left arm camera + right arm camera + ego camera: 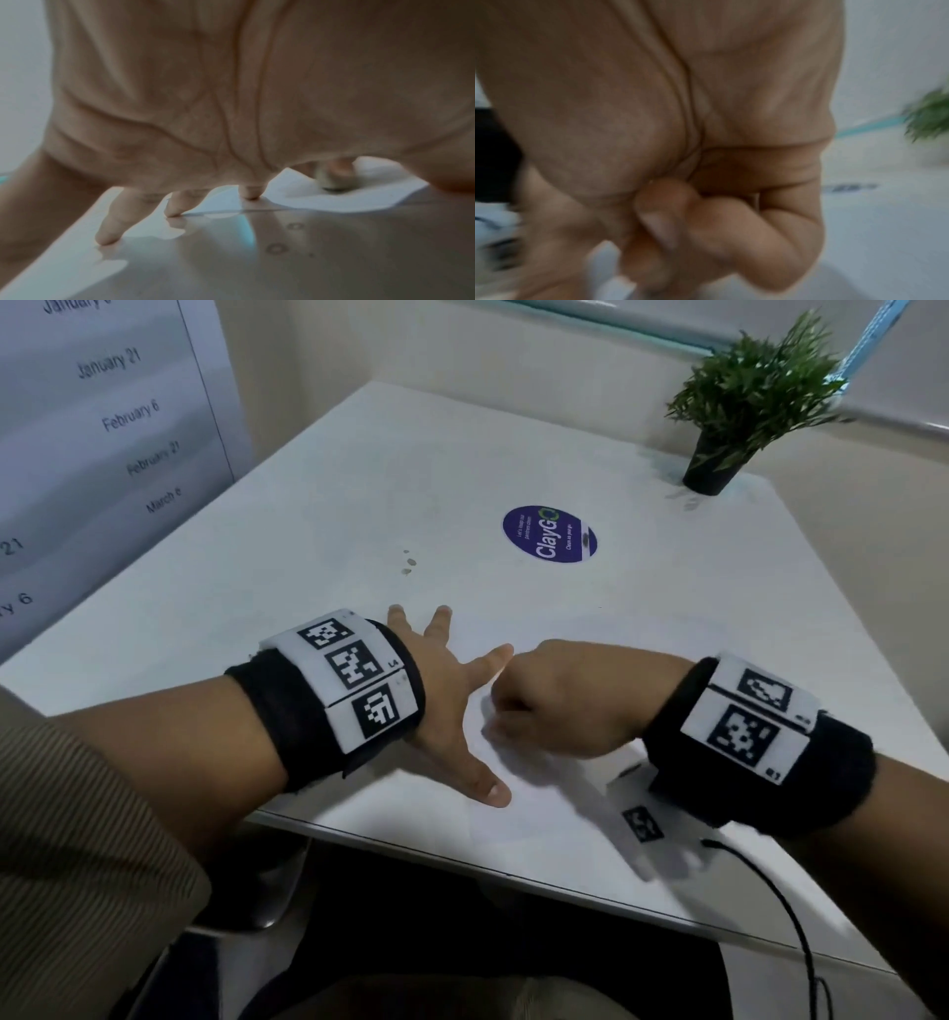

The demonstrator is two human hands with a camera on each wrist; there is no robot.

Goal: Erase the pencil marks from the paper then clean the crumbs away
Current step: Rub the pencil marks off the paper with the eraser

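Note:
A white sheet of paper (544,819) lies near the front edge of the white table (359,495). My left hand (452,685) is spread flat, with fingertips (250,194) pressing down at the paper's (295,195) edge. Just to its right, my right hand (544,701) is curled into a fist on the sheet. In the left wrist view its fingertip bears on a small pale eraser (334,181) touching the paper. The right wrist view is blurred and shows only curled fingers (706,223). No pencil marks or crumbs can be made out.
A purple round sticker (549,534) sits mid-table, with small ring-shaped spots (408,562) to its left. A potted plant (739,403) stands at the far right corner. A black cable (770,891) hangs over the front edge. A dated wall chart (102,428) hangs on the left.

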